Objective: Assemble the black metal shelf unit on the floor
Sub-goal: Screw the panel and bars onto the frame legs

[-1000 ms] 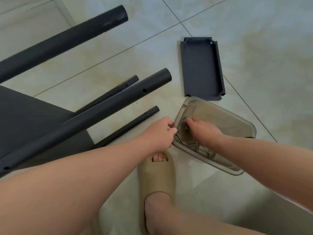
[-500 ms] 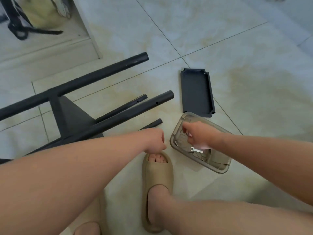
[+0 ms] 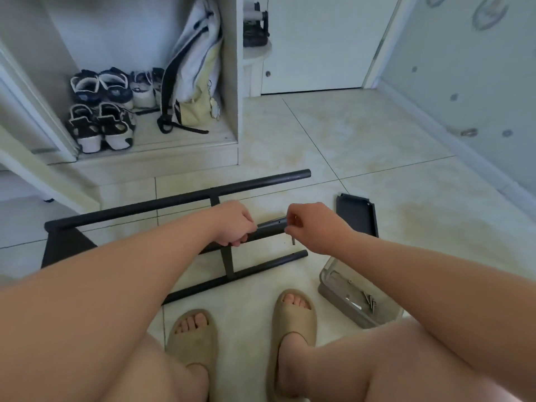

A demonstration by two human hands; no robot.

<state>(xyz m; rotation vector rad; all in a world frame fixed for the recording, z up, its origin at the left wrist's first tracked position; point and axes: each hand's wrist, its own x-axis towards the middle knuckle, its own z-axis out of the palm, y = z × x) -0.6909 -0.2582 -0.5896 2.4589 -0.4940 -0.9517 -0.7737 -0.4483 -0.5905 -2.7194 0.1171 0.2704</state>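
The black metal shelf frame (image 3: pixel 179 198) lies on the floor, its long tubes running left to right with short crossbars between them. My left hand (image 3: pixel 233 224) grips the middle tube (image 3: pixel 271 229) near its open end. My right hand (image 3: pixel 311 227) is just right of that tube end and pinches a small metal tool or screw (image 3: pixel 293 239) that hangs down from its fingers. The nearest tube (image 3: pixel 261 266) lies in front of my feet. A separate black shelf panel (image 3: pixel 358 214) lies flat on the tiles to the right.
A clear plastic tray (image 3: pixel 333 288) with several screws lies at the right by my knee. My feet in beige slippers (image 3: pixel 293 320) are planted below the frame. An open closet with shoes (image 3: pixel 101 111) and a bag (image 3: pixel 194 74) stands behind.
My view lifted up from the tray to the room. My right hand left the tray with a small metal piece and my left hand moved onto the middle tube.
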